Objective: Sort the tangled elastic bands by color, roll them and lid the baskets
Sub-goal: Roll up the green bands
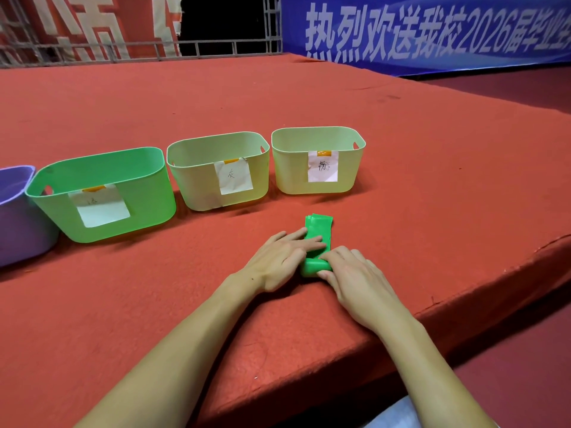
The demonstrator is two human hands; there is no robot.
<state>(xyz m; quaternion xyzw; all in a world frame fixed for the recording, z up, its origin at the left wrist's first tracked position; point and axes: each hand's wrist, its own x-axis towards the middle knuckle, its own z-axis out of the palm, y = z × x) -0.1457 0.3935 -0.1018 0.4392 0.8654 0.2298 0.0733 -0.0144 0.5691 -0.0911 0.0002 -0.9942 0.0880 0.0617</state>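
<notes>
Here, a bright green elastic band [318,233] is seen lying on the red-carpeted surface [401,149], just in front of the row of baskets and nearest the gap between the two pale ones. The band is flat, glossy and ribbon-like; its far end is laid out straight toward the baskets, with two slightly offset layers visible at the tip, while its near end has been wound into a short, thick roll lying crosswise. The flat stretch is pressed down by the left hand [278,261], whose fingers are extended and laid across the band; this grip is apart, with nothing enclosed. The rolled end is held by the right hand [355,279], the fingers curled over its top and the thumb set against its near side, so that this grip is clamped on the roll. Both forearms are bare and reach in from the lower edge of the view. Behind the band, four baskets are lined up on the surface: a purple basket [15,217] cut off at the left edge, a green basket [102,193], a pale yellow-green basket [216,171] and a second pale basket [318,159] at the right. A paper label fixed with orange tape is carried on the front of each of the three fully visible baskets; the handwriting cannot be read with certainty. A blue banner [432,29] with white characters is hung beyond the far right corner of the surface.
</notes>
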